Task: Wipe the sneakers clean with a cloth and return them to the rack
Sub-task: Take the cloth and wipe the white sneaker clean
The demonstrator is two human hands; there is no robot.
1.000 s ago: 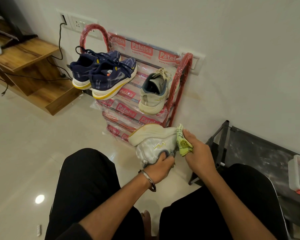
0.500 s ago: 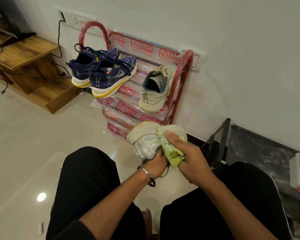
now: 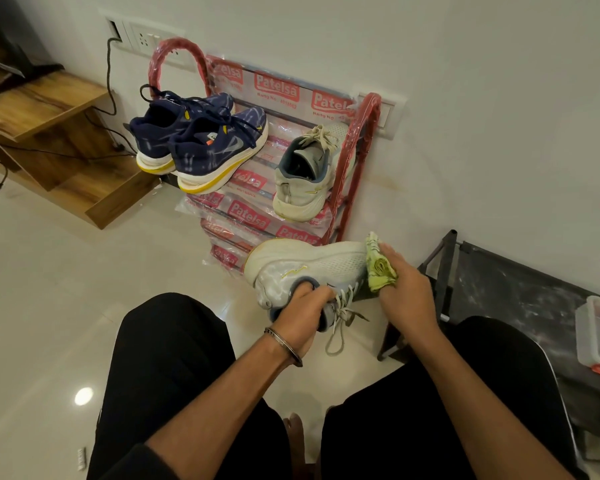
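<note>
The pale grey sneaker [image 3: 302, 268] hung in the air in front of the person's knees, just below the red rack [image 3: 369, 133], and everything turned on how it lay: its long axis ran almost level, heel to the left and toe to the right, sole side tipped up and away toward the rack. That put the toe end right against the right hand [image 3: 407, 292], while the left hand [image 3: 300, 311] was nearer the heel and collar.

The left hand had its fingers curled into the shoe's opening, gripping it by the collar and bearing its weight. The right hand was closed round a bunched yellow-green cloth [image 3: 380, 268], pinching it against the toe of the shoe, so a stroke back along the upper toward the heel looked like the natural next pass, to my eye.

The shoe itself was light grey mesh with a cream midsole, a thin yellow mark on its side and pale laces [image 3: 342, 323] dangling loose below the left hand. The midsole looked a bit yellowed; I couldn't make out dirt on the mesh.

Its mate [image 3: 307, 174] sat on the rack's upper right, heel toward the room, beside a navy pair [image 3: 201, 143] on the left. I judged the wiping unfinished, with this one yet to go back.
</note>
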